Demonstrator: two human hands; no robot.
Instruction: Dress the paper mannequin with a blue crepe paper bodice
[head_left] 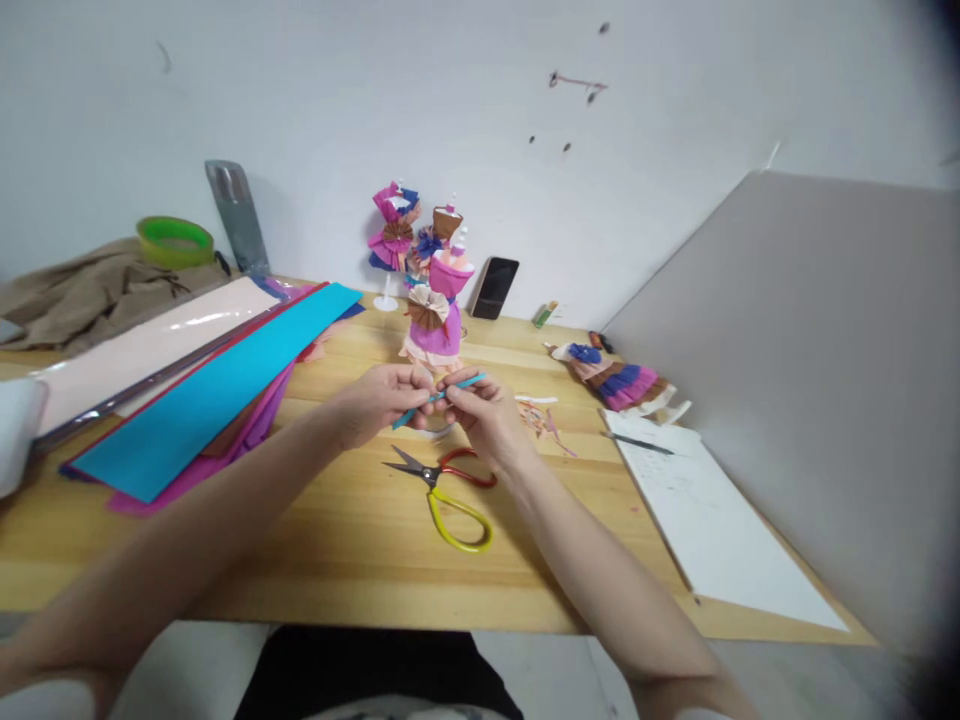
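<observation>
Left hand (390,402) and right hand (487,412) both pinch a thin turquoise paper strip (437,397), fingers closed narrow on it, above the pale wooden table (315,560). Hands partly block the lower part of a small dress form in pink paper (436,338) behind. Open metal scissors with red and yellow handles (430,477) lie just below; flat turquoise paper sheet (217,395) left, small paper scraps (546,422) right.

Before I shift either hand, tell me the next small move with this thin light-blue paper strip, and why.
Probably slide the right hand outward along the thin light-blue paper strip while the left hand anchors it: both pinch it close together near its middle, and the strip juts out past the fingers on either side. That might draw it taut.
</observation>
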